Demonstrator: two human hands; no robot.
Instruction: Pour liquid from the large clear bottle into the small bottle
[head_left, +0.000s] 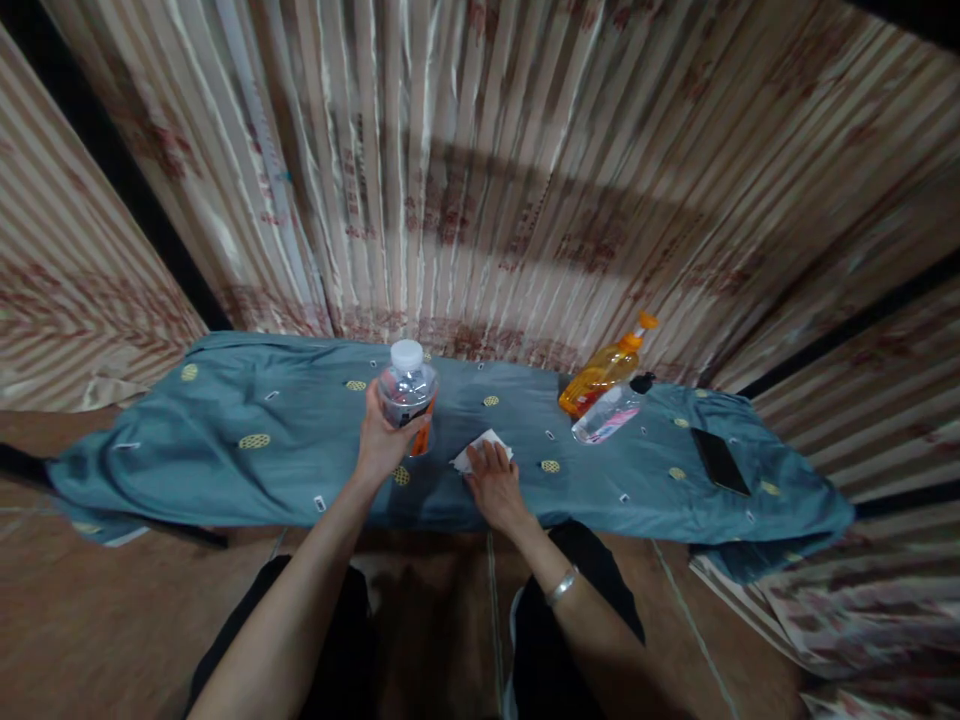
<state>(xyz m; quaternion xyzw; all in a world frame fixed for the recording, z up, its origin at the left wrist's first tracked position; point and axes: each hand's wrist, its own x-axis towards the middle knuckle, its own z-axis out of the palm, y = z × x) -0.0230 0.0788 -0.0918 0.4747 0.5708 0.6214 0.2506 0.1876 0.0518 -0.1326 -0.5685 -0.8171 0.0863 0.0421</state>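
My left hand (384,432) is wrapped round a clear plastic bottle (409,388) with a white cap and an orange-and-black label. The bottle is upright, over the middle of the cloth-covered table. To its right, my right hand (496,488) has its fingers pressed on a white tissue (491,437) lying on the cloth. The fingers are bent and cover part of the tissue. A silver bracelet (562,585) sits on my right wrist.
A blue-green patterned cloth (300,400) covers the narrow table. On the right lie an orange pump bottle (596,380), a clear bottle (607,413) with a black top, and a dark phone (720,460). A striped curtain (480,180) hangs behind; black poles (120,180) slant at the sides.
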